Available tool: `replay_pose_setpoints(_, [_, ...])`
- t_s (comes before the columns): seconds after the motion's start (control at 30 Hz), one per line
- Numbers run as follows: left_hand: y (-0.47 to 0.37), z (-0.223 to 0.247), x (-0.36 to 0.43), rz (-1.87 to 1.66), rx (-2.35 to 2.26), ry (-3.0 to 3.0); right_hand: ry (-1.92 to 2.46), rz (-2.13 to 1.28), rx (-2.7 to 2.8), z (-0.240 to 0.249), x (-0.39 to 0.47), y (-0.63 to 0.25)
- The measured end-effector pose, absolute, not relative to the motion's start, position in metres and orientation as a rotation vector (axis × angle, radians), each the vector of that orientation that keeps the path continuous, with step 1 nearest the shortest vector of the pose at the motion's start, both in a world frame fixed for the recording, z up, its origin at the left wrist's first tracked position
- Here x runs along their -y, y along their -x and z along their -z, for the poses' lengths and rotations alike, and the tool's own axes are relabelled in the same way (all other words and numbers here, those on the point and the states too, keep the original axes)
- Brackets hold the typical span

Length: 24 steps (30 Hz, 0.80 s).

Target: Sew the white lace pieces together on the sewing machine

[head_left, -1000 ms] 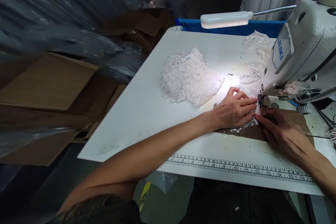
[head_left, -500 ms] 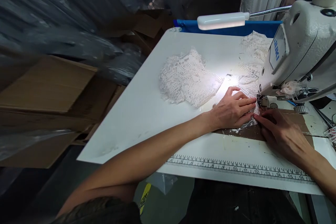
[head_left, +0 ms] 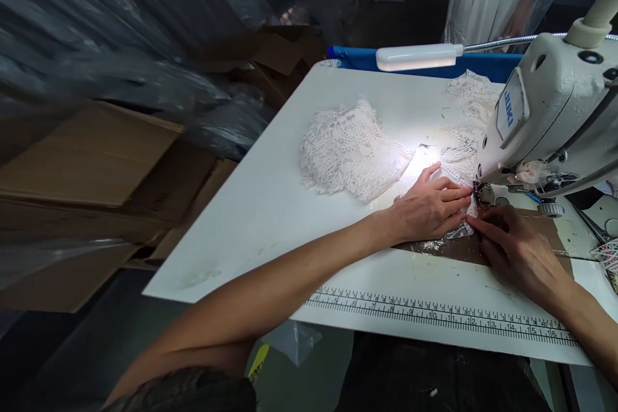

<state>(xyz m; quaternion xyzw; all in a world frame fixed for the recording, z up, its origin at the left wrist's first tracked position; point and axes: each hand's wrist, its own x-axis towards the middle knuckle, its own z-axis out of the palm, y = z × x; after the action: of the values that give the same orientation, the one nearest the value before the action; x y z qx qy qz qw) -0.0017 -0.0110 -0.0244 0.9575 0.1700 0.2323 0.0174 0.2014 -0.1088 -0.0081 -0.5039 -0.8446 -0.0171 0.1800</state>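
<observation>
White lace fabric (head_left: pixel 458 166) lies under the needle area of a sewing machine (head_left: pixel 545 103), its near edge under my hands. My left hand (head_left: pixel 432 206) rests flat on the lace, fingers stretched out toward the presser foot (head_left: pixel 477 192). Just right of it, my right hand (head_left: pixel 519 248) has its fingertips closed at the lace's near corner; its thumb is partly hidden. A bunched pile of white lace (head_left: pixel 355 151) sits left of the machine, narrowing toward the lit spot.
A white lamp (head_left: pixel 419 57) on a flexible metal arm reaches over the table's back. Along the front edge of the white table (head_left: pixel 270 238) runs a printed ruler (head_left: pixel 434 315). Scissors (head_left: pixel 591 226) lie at the right. Cardboard boxes (head_left: pixel 87 161) stand left.
The camera view has shifted slightly, so the machine and lamp appear lower. Both hands keep nearly the same place on the lace.
</observation>
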Motion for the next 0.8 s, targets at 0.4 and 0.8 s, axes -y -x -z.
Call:
replay_pose_setpoints(0.4, [0.002, 0.021, 0.013, -0.634, -0.571, -2.96, 1.443, -0.004, 2.372, 0.009, 0.109, -0.202])
replay_pose_setpoints(0.8, [0.004, 0.02, 0.006, -0.7, -0.45, -3.047, 1.447, 0.298, 2.478, 0.013, 0.111, -0.19])
